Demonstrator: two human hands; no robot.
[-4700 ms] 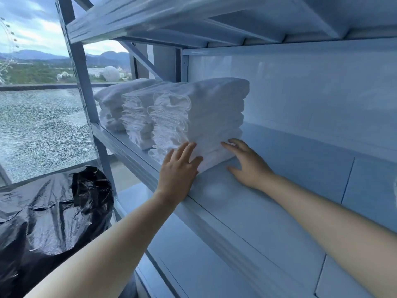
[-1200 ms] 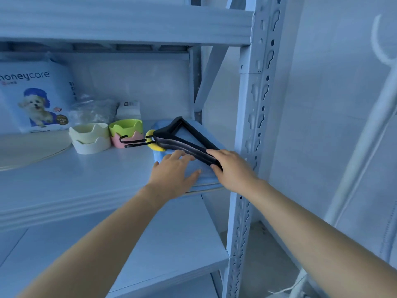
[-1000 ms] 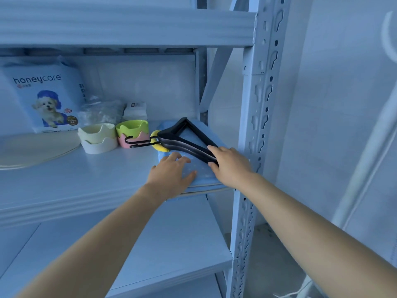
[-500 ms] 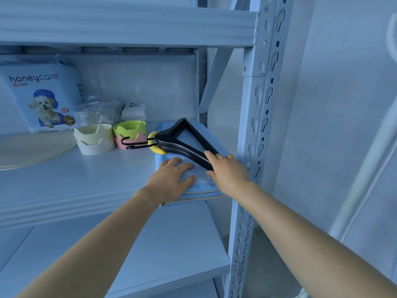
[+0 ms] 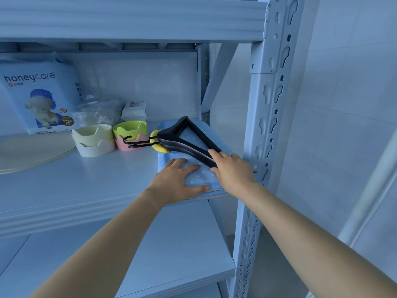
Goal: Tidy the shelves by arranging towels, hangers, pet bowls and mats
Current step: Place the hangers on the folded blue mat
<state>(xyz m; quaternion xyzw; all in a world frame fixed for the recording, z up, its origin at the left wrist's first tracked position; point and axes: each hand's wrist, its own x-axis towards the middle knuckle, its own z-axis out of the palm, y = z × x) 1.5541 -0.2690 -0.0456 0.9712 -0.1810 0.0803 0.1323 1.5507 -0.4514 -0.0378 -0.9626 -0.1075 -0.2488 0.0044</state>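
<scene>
Head view is showing the left hand now lying flat, fingers spread, on the blue mat, which has been sliding inward; the right hand is resting loosely curled on the black hangers beyond its fingertips, gripping nothing. Squaring looks nearly done.

The light around me is cool and bluish, soft and even, seeming to come from the open right side. My hands drop only faint shadows on the blue mat. Under the upper shelf it turns dimmer. The dog on the bag looks smeared and soft. The upright post leans and bows from the wide lens.
</scene>
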